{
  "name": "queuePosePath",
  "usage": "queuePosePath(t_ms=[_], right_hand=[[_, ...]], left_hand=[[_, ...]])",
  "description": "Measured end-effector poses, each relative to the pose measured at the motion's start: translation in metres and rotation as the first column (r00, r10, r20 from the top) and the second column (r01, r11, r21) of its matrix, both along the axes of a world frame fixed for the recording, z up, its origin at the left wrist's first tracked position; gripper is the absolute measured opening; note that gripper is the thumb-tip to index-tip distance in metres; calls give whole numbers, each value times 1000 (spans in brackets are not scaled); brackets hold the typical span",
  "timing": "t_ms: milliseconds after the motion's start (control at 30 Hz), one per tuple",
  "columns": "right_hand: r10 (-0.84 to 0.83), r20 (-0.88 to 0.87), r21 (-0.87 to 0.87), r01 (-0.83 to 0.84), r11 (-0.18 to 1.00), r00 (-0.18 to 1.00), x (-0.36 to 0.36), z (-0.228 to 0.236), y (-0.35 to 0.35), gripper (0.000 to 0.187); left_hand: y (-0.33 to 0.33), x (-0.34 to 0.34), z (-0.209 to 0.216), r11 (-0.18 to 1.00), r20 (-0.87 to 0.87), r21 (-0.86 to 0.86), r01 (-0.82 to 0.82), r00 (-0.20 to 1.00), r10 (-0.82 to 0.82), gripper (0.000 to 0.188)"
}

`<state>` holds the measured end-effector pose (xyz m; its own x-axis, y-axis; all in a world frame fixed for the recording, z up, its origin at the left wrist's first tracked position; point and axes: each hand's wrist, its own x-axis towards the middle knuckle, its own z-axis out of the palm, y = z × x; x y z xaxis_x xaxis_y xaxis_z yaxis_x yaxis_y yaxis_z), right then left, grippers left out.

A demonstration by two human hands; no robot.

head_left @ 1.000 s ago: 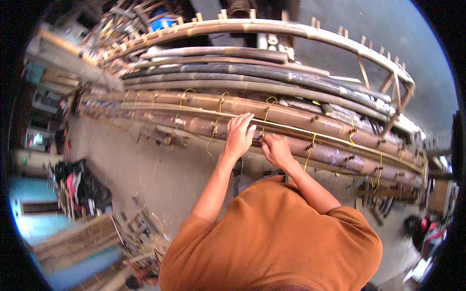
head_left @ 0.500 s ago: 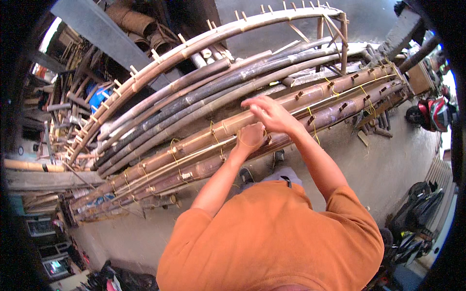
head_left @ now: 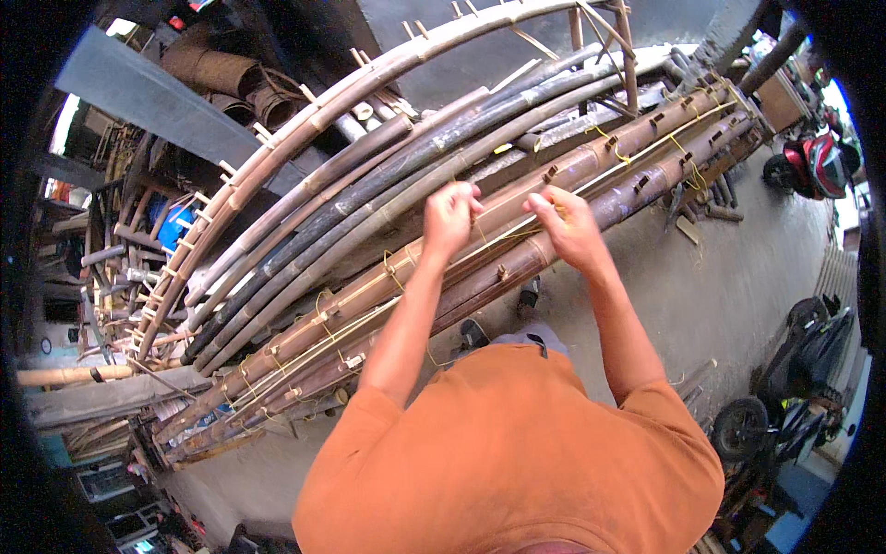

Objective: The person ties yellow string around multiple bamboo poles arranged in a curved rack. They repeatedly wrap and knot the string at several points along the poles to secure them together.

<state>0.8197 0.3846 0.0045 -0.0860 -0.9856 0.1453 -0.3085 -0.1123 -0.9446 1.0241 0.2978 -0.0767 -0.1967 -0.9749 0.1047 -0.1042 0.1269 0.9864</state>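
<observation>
- Hands: raised apart from each other, above the two brown poles, backs toward the camera.
- Left hand: fingers curled in, closed on a thin yellow string; seen over the far pole.
- Right hand: also closed on the string, thumb toward the left hand; seen over the gap between the poles. Fingertip detail too small to tell.
- Position of string: between the hands, at the far pole and the pale strips. Exact path around them unclear.
- Near pole: beside the far one, closer to the body, roughly parallel; strips run between the two.
- Short pegs stick up from both poles at intervals.
- More yellow loops hang along the poles, on either side of the hands.
- Beyond: dark poles lying side by side, then a curved rail set with pale pegs.
- Right edge: red motorcycle on the grey floor.
- Wearer: orange shirt, shoes below the near pole.
</observation>
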Motion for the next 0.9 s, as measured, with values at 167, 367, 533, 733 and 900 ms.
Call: queuePosePath(t_ms=[167,367,533,733,900], right_hand=[[44,-551,304,151,941,833,-37,-4,60,28],[106,-195,-143,-135,980,975,20,-11,93,17],[255,-132,-172,-275,946,958,86,-75,78,22],[31,-471,-46,-60,997,881,118,-119,76,20],[-67,-520,-89,23,996,852,127,-135,63,15]], left_hand=[[-66,12,-106,986,503,-165,21,862,66,33],[-41,11,-33,1000,662,18,-3,749,-10,37],[20,65,-5,986,645,19,164,752,-137,37],[70,94,-13,921,768,86,380,564,-304,28],[87,89,-23,954,789,-77,291,603,-120,28]])
